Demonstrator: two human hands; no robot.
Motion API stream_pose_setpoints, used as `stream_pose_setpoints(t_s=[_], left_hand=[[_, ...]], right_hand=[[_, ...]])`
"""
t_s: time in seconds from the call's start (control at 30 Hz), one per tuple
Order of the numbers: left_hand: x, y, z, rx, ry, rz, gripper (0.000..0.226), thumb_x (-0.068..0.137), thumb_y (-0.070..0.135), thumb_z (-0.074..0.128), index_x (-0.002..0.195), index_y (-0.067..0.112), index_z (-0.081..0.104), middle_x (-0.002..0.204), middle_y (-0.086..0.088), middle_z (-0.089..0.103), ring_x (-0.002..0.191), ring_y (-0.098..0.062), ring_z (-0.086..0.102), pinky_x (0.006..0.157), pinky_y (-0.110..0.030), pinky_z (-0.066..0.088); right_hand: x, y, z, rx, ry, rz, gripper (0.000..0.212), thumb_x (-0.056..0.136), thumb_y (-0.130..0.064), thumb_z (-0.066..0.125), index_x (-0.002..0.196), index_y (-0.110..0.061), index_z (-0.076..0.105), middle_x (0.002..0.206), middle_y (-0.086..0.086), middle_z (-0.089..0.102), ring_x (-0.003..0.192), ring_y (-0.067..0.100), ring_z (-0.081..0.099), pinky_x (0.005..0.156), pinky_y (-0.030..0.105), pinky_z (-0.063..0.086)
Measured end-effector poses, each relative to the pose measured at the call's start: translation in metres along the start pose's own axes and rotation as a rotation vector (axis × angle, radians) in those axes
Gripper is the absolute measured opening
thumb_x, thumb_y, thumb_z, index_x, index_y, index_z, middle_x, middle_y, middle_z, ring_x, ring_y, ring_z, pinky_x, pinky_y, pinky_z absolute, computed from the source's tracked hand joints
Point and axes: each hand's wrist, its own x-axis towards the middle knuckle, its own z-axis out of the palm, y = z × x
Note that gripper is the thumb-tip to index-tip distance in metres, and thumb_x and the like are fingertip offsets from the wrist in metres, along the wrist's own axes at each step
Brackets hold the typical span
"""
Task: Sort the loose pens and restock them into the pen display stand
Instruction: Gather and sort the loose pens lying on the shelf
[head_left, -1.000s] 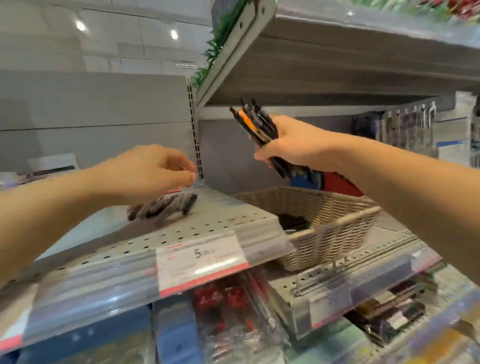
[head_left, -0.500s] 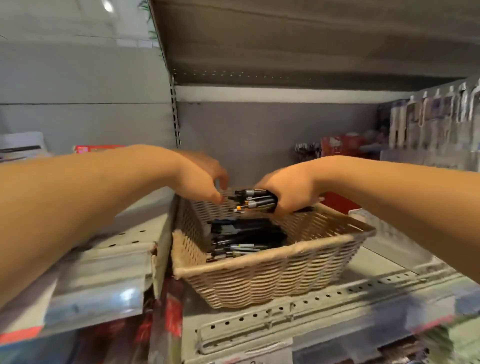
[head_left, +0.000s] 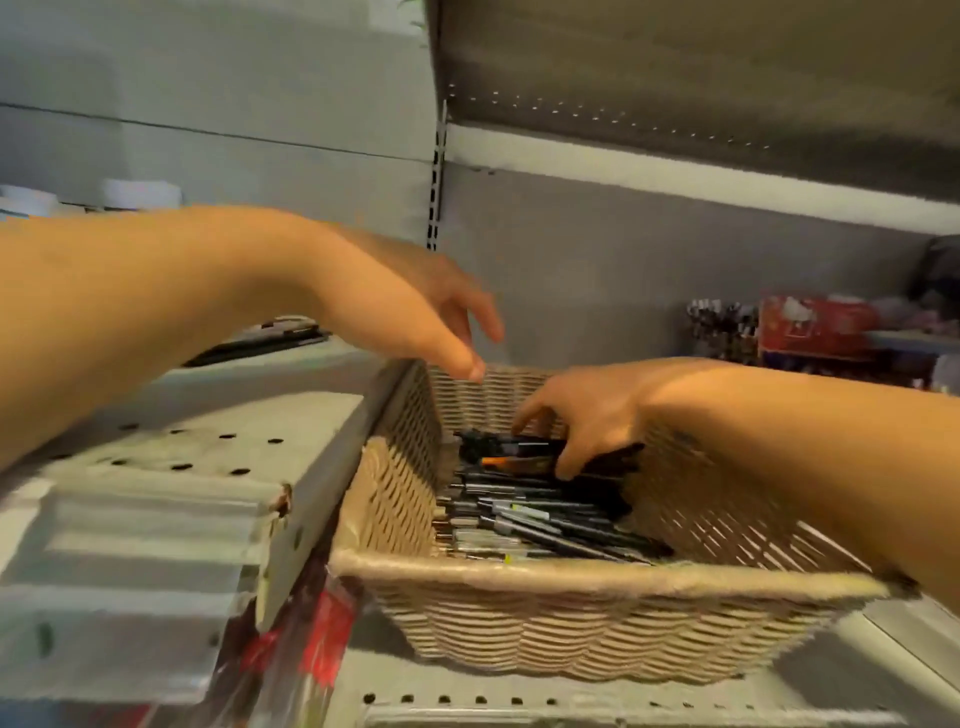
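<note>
A tan woven basket (head_left: 571, 644) stands on the metal shelf and holds several dark pens (head_left: 540, 519) lying lengthwise. My right hand (head_left: 587, 410) reaches down inside the basket, its thumb and fingers curled round a bundle of black pens (head_left: 514, 454), one of them with an orange part, at the top of the pile. My left hand (head_left: 415, 317) hovers above the basket's far left corner with relaxed fingers pointing down, holding nothing. My right forearm crosses over the basket's right wall.
A raised perforated shelf (head_left: 171, 467) sits left of the basket, with a few dark pens (head_left: 260, 343) lying at its back. Behind on the right are a pen holder (head_left: 722, 332) and a red box (head_left: 815, 327). Another shelf hangs overhead.
My right hand has gone down from above the basket rim into the basket with the pen bundle. My left hand has lifted slightly and opened over the far left corner. The view has come closer.
</note>
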Motion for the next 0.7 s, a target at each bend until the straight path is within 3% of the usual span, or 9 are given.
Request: stream_pose_setpoints(t_s=[0.07,0.13,0.3,0.4,0.5,0.6,0.7], left_hand=[[-0.003,0.001,-0.004,0.011,0.03,-0.029,0.041,0.089,0.06,0.059,0.128,0.051,0.05,0.108,0.029,0.063,0.101,0.014,0.054,0.081,-0.008,0.036],[-0.007,0.006,-0.009,0.009,0.041,-0.056,0.045,0.09,0.062,0.057,0.132,0.05,0.049,0.111,0.028,0.063,0.103,0.013,0.053,0.078,-0.008,0.033],[-0.013,0.001,-0.017,0.009,0.07,-0.143,0.049,0.094,0.058,0.055,0.14,0.043,0.048,0.125,0.014,0.062,0.105,-0.006,0.054,0.078,-0.016,0.036],[-0.017,-0.019,-0.025,0.087,0.223,-0.259,0.047,0.095,0.054,0.054,0.138,0.035,0.053,0.135,0.006,0.059,0.106,-0.014,0.051,0.086,-0.025,0.035],[-0.028,-0.049,-0.028,0.181,0.163,-0.374,0.048,0.097,0.05,0.053,0.139,0.027,0.054,0.14,-0.001,0.057,0.122,-0.024,0.054,0.097,-0.031,0.039],[-0.039,-0.083,-0.021,0.332,-0.033,-0.485,0.054,0.099,0.055,0.043,0.143,0.025,0.051,0.145,-0.004,0.053,0.131,-0.028,0.049,0.109,-0.039,0.037],[-0.056,-0.119,-0.017,0.281,-0.096,-0.531,0.054,0.101,0.056,0.035,0.144,0.027,0.049,0.147,-0.001,0.051,0.13,-0.026,0.048,0.112,-0.042,0.037]], right_hand=[[-0.005,0.001,-0.007,0.027,-0.004,-0.001,0.083,0.077,-0.039,0.084,0.15,-0.034,0.044,0.139,-0.015,0.062,0.119,0.008,0.058,0.107,0.028,0.04],[-0.015,0.0,-0.013,0.112,0.001,-0.001,0.087,0.079,-0.041,0.083,0.153,-0.034,0.039,0.145,-0.015,0.056,0.128,0.008,0.054,0.108,0.025,0.036],[-0.035,-0.008,-0.036,0.305,0.197,-0.042,0.063,0.093,-0.044,0.069,0.149,-0.033,0.045,0.136,-0.016,0.061,0.123,0.004,0.056,0.103,0.018,0.039],[-0.045,-0.026,-0.055,0.381,0.244,-0.057,0.053,0.096,-0.045,0.064,0.145,-0.035,0.046,0.13,-0.014,0.065,0.118,0.007,0.062,0.1,0.021,0.047],[-0.047,-0.05,-0.071,0.448,0.269,-0.069,0.042,0.098,-0.043,0.062,0.139,-0.038,0.05,0.122,-0.009,0.068,0.107,0.009,0.066,0.096,0.031,0.054],[-0.036,-0.081,-0.088,0.423,0.319,-0.067,0.037,0.1,-0.039,0.06,0.136,-0.036,0.054,0.106,-0.009,0.065,0.09,0.008,0.069,0.076,0.026,0.056],[-0.012,-0.119,-0.101,0.455,0.302,-0.033,0.036,0.102,-0.035,0.056,0.138,-0.036,0.052,0.091,-0.009,0.063,0.062,0.0,0.066,0.055,0.018,0.05]])
